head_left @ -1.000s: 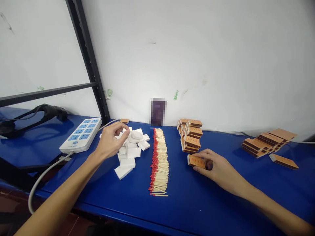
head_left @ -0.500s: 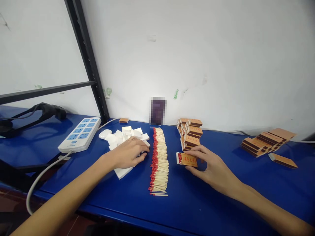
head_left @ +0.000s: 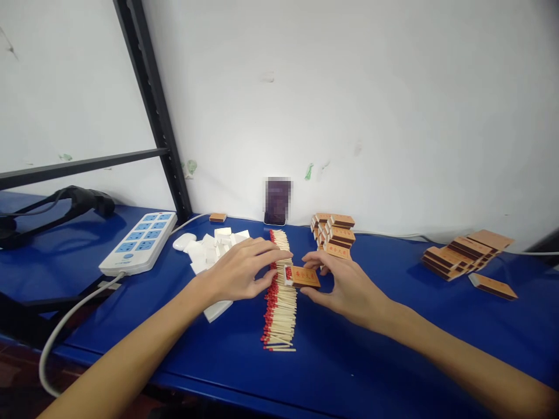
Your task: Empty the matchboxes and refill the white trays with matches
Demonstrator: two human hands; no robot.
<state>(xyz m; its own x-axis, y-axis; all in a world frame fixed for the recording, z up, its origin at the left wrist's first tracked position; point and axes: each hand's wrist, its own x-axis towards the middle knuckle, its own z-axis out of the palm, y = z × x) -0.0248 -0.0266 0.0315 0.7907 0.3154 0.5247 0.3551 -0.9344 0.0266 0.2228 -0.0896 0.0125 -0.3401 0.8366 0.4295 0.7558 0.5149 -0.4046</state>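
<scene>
Between thumb and fingers, my right hand holds a matchbox over the row of matches. Its white inner tray sticks out a little at the left end, showing red match heads inside. My left hand is at that end with thumb and fingers apart; whether a fingertip touches the box I cannot tell. Beneath both hands runs a long row of loose matches, red heads to the left. A pile of white matchbox trays lies partly hidden behind my left hand.
Stacked matchboxes stand behind my right hand. Flat matchbox sleeves are heaped at right, with one sleeve in front. A power strip, a small matchbox, a phone-like device and a black headset are also on the blue table.
My right hand has carried the matchbox left, over the match row. My left hand has moved right from the white trays to the box's left end.
</scene>
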